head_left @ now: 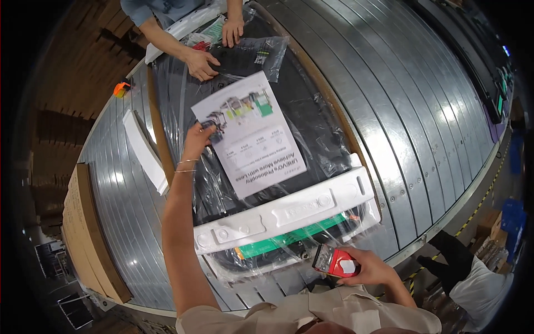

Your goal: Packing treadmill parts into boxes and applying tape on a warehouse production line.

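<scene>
Right hand [371,268] is gripping a red tape dispenser [335,261] close in, left hand [196,140] fingers are pinching the leaflet [250,133] on the plastic-wrapped black item [311,128], which looks slippery enough for it to slide off.

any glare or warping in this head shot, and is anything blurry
Head view: overhead light glares off the plastic wrap and the metal conveyor slats; fisheye bends the slats and blackens the corners; the leaflet in the left hand is sharp; the right hand with the red tape dispenser is slightly soft.
</scene>
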The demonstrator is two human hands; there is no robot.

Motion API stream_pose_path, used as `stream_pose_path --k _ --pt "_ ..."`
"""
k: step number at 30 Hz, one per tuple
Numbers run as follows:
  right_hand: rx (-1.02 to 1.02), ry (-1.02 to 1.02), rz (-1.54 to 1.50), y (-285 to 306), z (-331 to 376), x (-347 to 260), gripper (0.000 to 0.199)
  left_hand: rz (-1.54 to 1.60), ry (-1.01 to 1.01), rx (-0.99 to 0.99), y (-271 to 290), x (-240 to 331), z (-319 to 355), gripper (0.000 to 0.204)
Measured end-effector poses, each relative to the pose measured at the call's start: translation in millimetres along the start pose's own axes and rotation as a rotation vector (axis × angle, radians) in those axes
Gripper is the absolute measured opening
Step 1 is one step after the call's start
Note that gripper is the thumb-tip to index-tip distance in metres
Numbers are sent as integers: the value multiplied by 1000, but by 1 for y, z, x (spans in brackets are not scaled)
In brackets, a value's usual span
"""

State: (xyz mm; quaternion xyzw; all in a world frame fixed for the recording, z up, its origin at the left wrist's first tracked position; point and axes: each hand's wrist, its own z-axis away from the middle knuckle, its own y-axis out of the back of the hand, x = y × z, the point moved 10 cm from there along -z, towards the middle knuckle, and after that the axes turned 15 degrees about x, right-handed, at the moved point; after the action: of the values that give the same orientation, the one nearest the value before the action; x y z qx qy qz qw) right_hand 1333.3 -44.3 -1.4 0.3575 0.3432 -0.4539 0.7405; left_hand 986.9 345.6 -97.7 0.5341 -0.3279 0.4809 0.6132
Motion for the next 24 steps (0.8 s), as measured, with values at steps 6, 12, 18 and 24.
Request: stream_pose_path --k 6,12,18,24 --pt "-12 -37 44 8 6 -6 75 -240 -40 -30 -6 -19 17 21" --pt "33 56 160 28 14 -16 73 -451 -40 37 -6 -47 21 29" --pt "23 254 23 11 17 -18 74 -174 -117 80 60 -76 14 24" --pt "92 219 31 22 50 9 72 -996 -545 180 -3 22 88 65"
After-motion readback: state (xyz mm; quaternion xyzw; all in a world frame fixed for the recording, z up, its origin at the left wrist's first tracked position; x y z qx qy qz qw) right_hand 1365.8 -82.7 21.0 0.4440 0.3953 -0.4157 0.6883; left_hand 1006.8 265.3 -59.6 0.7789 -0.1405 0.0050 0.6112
